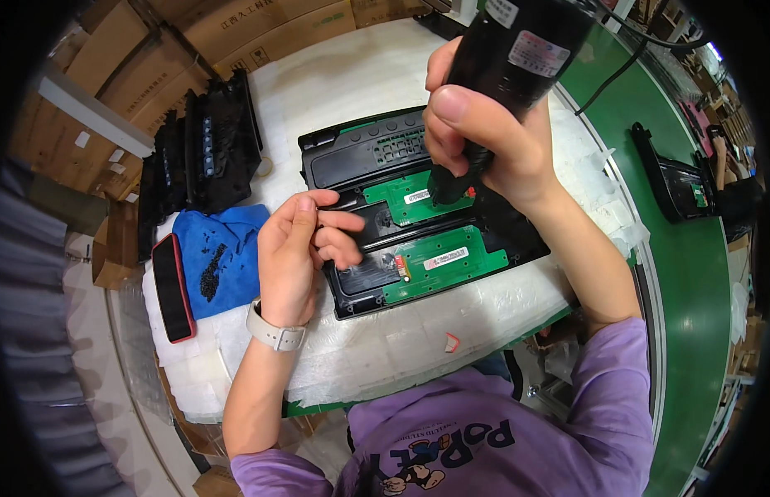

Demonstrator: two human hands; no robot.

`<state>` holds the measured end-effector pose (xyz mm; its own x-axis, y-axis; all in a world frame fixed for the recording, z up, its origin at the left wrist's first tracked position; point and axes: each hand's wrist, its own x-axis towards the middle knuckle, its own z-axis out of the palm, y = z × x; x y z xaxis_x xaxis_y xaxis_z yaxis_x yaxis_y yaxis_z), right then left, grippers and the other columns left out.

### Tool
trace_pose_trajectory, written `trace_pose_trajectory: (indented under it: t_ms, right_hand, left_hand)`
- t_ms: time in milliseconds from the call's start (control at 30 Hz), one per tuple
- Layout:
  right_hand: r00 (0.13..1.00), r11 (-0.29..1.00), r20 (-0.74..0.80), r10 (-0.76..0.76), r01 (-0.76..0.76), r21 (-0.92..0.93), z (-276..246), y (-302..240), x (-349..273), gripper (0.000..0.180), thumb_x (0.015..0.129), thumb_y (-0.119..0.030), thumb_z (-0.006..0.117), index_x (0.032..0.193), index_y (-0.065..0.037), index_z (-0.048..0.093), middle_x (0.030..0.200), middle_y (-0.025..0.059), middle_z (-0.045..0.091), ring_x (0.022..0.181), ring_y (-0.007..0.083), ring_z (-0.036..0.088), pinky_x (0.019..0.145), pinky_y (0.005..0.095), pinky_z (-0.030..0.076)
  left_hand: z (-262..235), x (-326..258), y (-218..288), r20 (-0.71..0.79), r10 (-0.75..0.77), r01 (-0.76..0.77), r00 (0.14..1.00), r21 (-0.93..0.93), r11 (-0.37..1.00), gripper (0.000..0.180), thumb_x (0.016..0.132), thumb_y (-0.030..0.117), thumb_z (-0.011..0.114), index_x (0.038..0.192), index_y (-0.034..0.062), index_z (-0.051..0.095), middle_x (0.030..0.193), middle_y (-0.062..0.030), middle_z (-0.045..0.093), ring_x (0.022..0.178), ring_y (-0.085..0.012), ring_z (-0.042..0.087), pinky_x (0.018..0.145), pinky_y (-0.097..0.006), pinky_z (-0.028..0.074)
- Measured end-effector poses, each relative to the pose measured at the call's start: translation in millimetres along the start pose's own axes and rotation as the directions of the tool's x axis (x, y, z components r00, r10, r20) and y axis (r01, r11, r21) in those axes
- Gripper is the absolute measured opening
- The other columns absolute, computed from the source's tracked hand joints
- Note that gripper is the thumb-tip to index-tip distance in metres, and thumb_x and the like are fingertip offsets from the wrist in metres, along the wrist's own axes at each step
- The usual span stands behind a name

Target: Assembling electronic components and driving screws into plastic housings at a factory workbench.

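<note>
My right hand (492, 141) is wrapped round a black electric screwdriver (517, 62) that points down. Its lower end meets a green circuit board (393, 193) set in the middle black plastic housing; the exact tip is hard to see. A nearer housing (352, 282) carries another green circuit board (484, 254) with a white label and a small red part. Behind these lies a black panel (343, 159) with digit-shaped cutouts. My left hand (298, 240) hovers at the housings' left ends, fingers curled and thumb close to the forefinger. Anything pinched there is too small to make out.
A blue cloth (227, 228) with a heap of small black screws lies at the left, beside a red-edged phone (173, 286). Black housings (207, 149) stand stacked behind it. Cardboard boxes (277, 33) line the back. A green conveyor (687, 290) runs along the right, carrying another housing (675, 182).
</note>
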<state>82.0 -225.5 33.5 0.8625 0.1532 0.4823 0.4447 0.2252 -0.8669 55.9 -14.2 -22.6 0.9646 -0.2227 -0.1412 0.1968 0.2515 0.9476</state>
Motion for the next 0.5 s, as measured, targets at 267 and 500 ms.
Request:
trace_pose_trajectory:
  t_ms: [267,500]
  right_hand:
    - [0.998,0.999,0.051,0.027,-0.026,-0.025,6.3,3.2,7.1,0.018,0.074,-0.014,0.067,0.065,-0.002,0.058,0.05,-0.0001,0.051,0.042,0.006,0.047,0.04,0.021,0.035]
    - [0.999,0.975,0.011,0.041,-0.038,-0.217,-6.9,6.0,-3.7,0.023,0.067,-0.017,0.075,0.071,-0.003,0.057,0.061,-0.0009,0.056,0.056,0.0052,0.05,0.05,0.0218,0.04]
  left_hand:
    - [-9.3,5.2,2.2,0.064,-0.041,0.047,0.997,-0.095,0.994,0.017,0.095,0.018,0.041,0.095,0.0031,0.05,0.051,0.005,0.031,0.042,-0.0035,0.021,0.037,-0.019,0.016]
    - [-0.2,8.5,-3.6,0.061,-0.088,0.091,0.994,-0.051,0.995,0.021,0.085,0.006,0.05,0.106,0.0021,0.05,0.066,-0.003,0.048,0.045,-0.0056,0.032,0.042,-0.02,0.023]
